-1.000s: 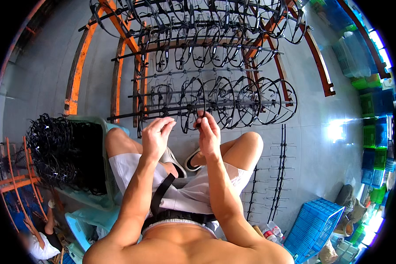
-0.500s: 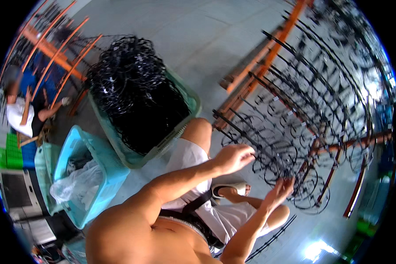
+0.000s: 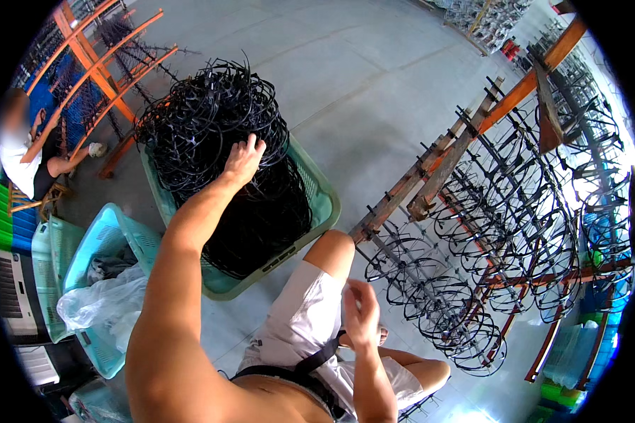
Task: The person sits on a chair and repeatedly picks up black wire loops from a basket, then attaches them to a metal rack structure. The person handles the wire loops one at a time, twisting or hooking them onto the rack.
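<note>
A green plastic basket [image 3: 322, 194] on the floor to my left is heaped with black wire rings [image 3: 212, 113]. My left hand [image 3: 244, 159] reaches into the top of the heap, fingers spread against the rings; whether it grips one I cannot tell. My right hand [image 3: 360, 313] hovers above my knee, fingers loosely curled, holding nothing. To my right stands an orange rack [image 3: 430, 180] whose pegs carry many hanging black rings [image 3: 466, 310].
A light blue crate [image 3: 95, 243] with clear plastic bags sits at lower left. Another person [image 3: 21, 155] sits at far left beside another orange rack [image 3: 99, 70]. Grey concrete floor [image 3: 374, 77] lies beyond the basket. Blue and green crates stand at right.
The view has swung left from the rack to the basket. My left hand left the rack and reached onto the heap of rings; my right hand pulled back above my knee.
</note>
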Motion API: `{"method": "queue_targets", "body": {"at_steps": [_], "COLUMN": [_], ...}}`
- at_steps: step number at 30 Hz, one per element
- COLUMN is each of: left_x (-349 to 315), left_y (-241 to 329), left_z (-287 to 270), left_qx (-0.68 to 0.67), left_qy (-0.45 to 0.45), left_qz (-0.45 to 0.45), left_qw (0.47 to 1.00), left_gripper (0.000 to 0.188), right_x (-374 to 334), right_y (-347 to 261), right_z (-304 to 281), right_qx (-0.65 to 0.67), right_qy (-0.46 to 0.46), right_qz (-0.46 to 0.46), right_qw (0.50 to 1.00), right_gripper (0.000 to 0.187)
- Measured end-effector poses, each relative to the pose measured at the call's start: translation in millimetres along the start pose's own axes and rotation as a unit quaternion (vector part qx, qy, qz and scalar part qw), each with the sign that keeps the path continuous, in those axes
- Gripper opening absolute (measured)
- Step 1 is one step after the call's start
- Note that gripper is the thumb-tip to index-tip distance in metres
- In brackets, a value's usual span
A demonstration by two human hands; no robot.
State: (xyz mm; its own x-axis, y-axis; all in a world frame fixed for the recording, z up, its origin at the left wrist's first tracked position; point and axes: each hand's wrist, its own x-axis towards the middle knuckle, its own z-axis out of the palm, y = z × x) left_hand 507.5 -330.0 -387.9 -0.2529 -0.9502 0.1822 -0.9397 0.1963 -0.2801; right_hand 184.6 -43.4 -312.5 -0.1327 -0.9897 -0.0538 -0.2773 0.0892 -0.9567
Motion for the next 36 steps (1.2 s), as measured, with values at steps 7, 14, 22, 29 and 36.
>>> {"method": "queue_targets", "body": {"at_steps": [7,14,22,29,36], "left_x": [-20,-105,-169,-161,-182], "left_y": [-6,64,95,150,186], "left_z": [-81,-120,-119,-153,-167], "left_qx": [-0.318,-0.472,-0.808,-0.972,-0.947], "left_qy": [-0.009,0.067,-0.078,-0.207,-0.179], "left_qz": [0.024,0.013,-0.164,-0.025,-0.114], "left_qw": [0.948,0.879,0.561,0.105,0.242], "left_gripper": [0.061,0.079,0.048,0.057,0.037], "right_x": [125,154,86,41,-12], "right_y": [1,-9,-24,-25,-16], "right_z": [127,189,74,35,-13], "right_qx": [0.296,0.548,0.316,0.29,-0.083], "right_qy": [-0.211,-0.138,-0.292,-0.375,-0.057], "right_qz": [0.2,0.211,0.088,0.047,-0.07], "right_qw": [0.91,0.798,0.898,0.879,0.992], "right_gripper": [0.044,0.026,0.027,0.042,0.029]}}
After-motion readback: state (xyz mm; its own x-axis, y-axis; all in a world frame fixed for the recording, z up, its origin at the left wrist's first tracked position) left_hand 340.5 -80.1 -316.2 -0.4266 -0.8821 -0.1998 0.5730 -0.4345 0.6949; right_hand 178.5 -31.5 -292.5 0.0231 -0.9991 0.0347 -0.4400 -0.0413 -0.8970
